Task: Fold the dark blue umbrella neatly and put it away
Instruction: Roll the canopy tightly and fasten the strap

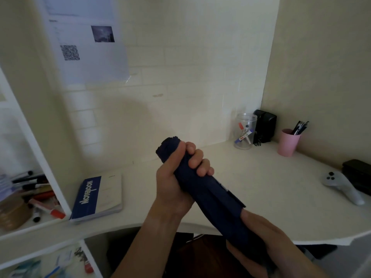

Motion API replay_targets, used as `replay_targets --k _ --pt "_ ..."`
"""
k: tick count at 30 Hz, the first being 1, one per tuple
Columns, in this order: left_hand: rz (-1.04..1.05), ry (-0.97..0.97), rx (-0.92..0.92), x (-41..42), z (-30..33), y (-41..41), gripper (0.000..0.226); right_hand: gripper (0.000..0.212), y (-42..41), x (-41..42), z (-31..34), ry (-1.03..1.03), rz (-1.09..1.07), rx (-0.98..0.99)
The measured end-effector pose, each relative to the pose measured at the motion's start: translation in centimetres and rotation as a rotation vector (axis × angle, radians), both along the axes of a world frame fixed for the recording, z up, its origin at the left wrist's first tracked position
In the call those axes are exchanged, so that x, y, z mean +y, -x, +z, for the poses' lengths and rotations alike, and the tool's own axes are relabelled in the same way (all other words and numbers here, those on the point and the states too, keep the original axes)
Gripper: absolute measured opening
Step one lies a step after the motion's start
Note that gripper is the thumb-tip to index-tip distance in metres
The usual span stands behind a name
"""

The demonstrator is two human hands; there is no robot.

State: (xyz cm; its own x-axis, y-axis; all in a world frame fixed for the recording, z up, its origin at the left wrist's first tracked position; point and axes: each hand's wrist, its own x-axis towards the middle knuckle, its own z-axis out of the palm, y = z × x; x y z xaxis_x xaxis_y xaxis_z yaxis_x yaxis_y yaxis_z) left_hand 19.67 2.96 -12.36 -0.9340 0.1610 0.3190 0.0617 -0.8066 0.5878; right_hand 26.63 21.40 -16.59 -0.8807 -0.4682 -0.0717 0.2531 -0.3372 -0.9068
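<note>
Pale brick wall and a white tabletop [251, 177] lie behind the dark blue umbrella [204, 189], which we hold slanted in the air above the tabletop's near edge. Our left hand [180, 177] wraps its fingers [198, 159] around the upper end; our right hand [259, 237] grips the lower end. If either grip loosens, we judge the rolled folds could spring open. Handle and strap stay hidden.

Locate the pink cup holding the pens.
In the head view the pink cup stands at the desk's far right corner, right of the clear jar and the black speaker.
</note>
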Motion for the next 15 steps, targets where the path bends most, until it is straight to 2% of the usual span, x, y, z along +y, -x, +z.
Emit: replay_targets --k 1,3,4,5,7,9,12,14,15 --pt "0.068 0.038 -0.049 0.3 0.4 0.0 0.027 0.066 0.1 -0.1 0.4 -0.173 -0.019 0.125" --pt "0.239 0.086 -0.207 1.1 1.2 0.0 0.027 0.054 0.0 -0.3 0.0 -0.633 -0.280 0.462" --pt "0.295 0.090 -0.251 1.4 1.4 0.0 0.027 0.054 -0.1 -0.4 -0.2 -0.808 -0.403 0.600" --pt "0.317 0.088 -0.266 1.6 1.5 0.2 0.027 0.055 -0.3 -0.5 -0.5 -0.895 -0.485 0.669" --pt "0.312 0.105 -0.233 2.2 0.9 0.0 0.028 0.051 -0.6 -0.5 -0.5 -0.821 -0.510 0.619" --pt "0.239 0.155 -0.147 3.3 -0.4 -1.0 0.032 0.045 -1.0 -0.5 0.5 -0.572 -0.393 0.410" --pt "0.012 0.148 -0.068 5.0 -2.5 -2.8 0.035 0.030 -1.6 -0.1 1.3 -0.170 -0.223 0.091" --pt "-0.014 0.150 -0.055 5.9 -2.8 -3.2 0.026 0.037 -1.6 0.0 1.1 -0.143 -0.239 0.042" --pt "0.046 0.186 -0.071 6.3 -2.7 -3.2 0.022 0.046 -1.4 0.0 0.6 -0.220 -0.300 0.117"
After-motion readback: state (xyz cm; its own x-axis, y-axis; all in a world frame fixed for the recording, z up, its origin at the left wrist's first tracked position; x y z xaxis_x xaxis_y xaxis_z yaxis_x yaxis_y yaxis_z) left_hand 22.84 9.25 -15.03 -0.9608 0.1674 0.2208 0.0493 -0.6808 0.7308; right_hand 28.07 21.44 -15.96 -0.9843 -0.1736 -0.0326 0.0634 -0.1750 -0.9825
